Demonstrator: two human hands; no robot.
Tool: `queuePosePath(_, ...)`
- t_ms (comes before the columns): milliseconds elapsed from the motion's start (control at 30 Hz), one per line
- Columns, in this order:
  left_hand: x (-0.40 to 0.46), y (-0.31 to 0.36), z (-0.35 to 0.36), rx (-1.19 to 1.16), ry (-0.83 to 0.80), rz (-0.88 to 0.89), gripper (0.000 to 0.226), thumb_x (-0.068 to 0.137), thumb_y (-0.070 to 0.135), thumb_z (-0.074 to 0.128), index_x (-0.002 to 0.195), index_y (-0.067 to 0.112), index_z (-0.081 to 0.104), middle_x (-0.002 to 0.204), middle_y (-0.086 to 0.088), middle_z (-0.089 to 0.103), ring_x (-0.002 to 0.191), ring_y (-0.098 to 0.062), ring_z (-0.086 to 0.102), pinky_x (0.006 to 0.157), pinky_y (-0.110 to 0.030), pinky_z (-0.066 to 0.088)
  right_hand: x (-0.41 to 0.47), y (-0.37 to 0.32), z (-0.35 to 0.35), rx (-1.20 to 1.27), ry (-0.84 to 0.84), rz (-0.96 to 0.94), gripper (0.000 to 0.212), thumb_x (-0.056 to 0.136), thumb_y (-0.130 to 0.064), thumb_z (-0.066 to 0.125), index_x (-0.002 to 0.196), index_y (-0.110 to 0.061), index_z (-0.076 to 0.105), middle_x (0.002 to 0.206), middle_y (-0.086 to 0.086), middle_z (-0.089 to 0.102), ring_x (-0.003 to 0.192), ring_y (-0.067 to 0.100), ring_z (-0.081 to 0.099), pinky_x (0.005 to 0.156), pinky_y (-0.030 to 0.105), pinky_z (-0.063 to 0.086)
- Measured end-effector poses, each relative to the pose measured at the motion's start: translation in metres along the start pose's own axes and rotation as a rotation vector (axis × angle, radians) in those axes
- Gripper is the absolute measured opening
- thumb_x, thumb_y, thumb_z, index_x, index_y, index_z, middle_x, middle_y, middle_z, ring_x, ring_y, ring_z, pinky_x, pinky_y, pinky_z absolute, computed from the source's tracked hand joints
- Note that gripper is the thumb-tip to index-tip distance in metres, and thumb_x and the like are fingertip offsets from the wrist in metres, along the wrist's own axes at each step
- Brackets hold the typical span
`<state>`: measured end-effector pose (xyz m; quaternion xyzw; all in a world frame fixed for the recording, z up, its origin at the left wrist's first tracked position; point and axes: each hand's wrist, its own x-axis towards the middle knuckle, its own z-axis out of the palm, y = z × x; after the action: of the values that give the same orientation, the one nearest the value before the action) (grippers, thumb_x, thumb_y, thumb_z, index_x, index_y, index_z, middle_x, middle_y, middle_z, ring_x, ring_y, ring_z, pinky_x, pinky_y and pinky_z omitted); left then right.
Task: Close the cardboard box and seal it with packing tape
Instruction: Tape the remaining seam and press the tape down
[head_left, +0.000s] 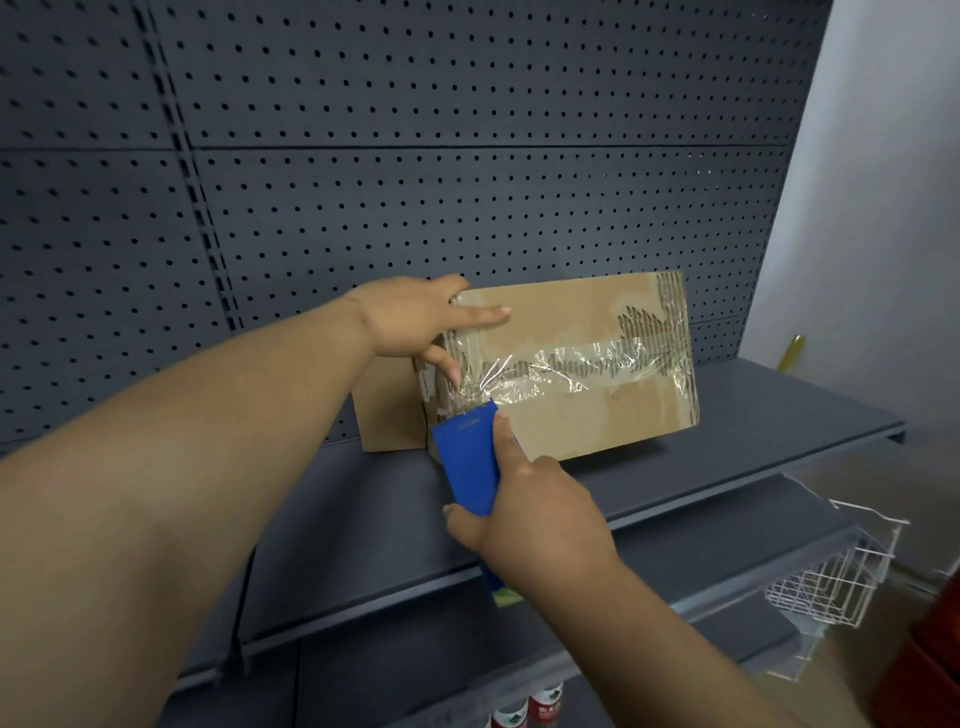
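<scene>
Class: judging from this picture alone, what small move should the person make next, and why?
Probably pull the blue dispenser down over the box edge and tear: tape already spans the top, the right hand grips the dispenser at the edge, and the left hand steadies the box.

bottles (530, 709) cut off, dispenser (470, 462) lettering illegible

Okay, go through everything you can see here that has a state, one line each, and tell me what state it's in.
cardboard box: closed, tipped up on the shelf, surface torn.
packing tape: wrinkled strip stuck along the seam.
tape dispenser: at the box's left end, on the tape.
left hand: fingers straight, pressing the box.
right hand: grips the dispenser.
shelf: bears the box.
wire basket: hangs off a lower shelf; contents unclear.
</scene>
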<state>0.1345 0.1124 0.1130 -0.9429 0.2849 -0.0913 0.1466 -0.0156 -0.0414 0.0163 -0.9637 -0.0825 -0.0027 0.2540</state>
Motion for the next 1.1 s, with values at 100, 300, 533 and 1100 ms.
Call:
queuePosePath(100,0.006,0.001,-0.001,-0.038,0.082,-0.019,0.079,0.080,0.051,0.060,0.142,0.053,0.010,0.105,0.010,0.030,0.079,-0.012,0.042,0.071,-0.026,0.035,0.002,0.004,-0.016,0.021,0.008,0.005,0.093,0.083,-0.056,0.053,0.149,-0.031,-0.007,0.116,0.010,0.048,0.105,0.027,0.052,0.079,0.033,0.042)
queuePosePath(300,0.019,-0.008,-0.009,-0.131,0.167,-0.077,0.081,0.078,0.053,0.053,0.143,0.051,0.005,0.115,0.002,0.035,0.094,-0.018,0.045,0.085,-0.031,0.043,0.005,0.008,-0.058,0.025,0.019,-0.036,0.093,0.082,-0.056,0.053,0.148,-0.032,-0.008,0.118,0.007,0.051,0.105,0.026,0.051,0.075,0.032,0.042)
queuePosePath(533,0.033,-0.017,0.017,-0.290,0.151,-0.166,0.054,0.095,0.043,0.038,0.143,0.049,0.014,0.157,0.006,-0.017,0.145,-0.025,-0.002,0.118,-0.042,0.007,0.027,0.008,-0.077,-0.007,0.021,-0.062,0.093,0.083,-0.053,0.051,0.149,-0.028,-0.009,0.114,0.009,0.051,0.103,0.028,0.051,0.071,0.033,0.042)
queuePosePath(1100,0.037,0.037,0.028,-0.955,0.266,-0.333,0.059,0.100,0.042,0.022,0.149,0.024,-0.005,0.152,0.011,-0.030,0.141,-0.012,-0.021,0.118,-0.045,0.000,0.026,0.018,-0.073,-0.032,0.011,-0.145,0.092,0.086,-0.053,0.048,0.149,-0.026,-0.013,0.109,0.010,0.046,0.088,0.027,0.049,0.069,0.032,0.038)
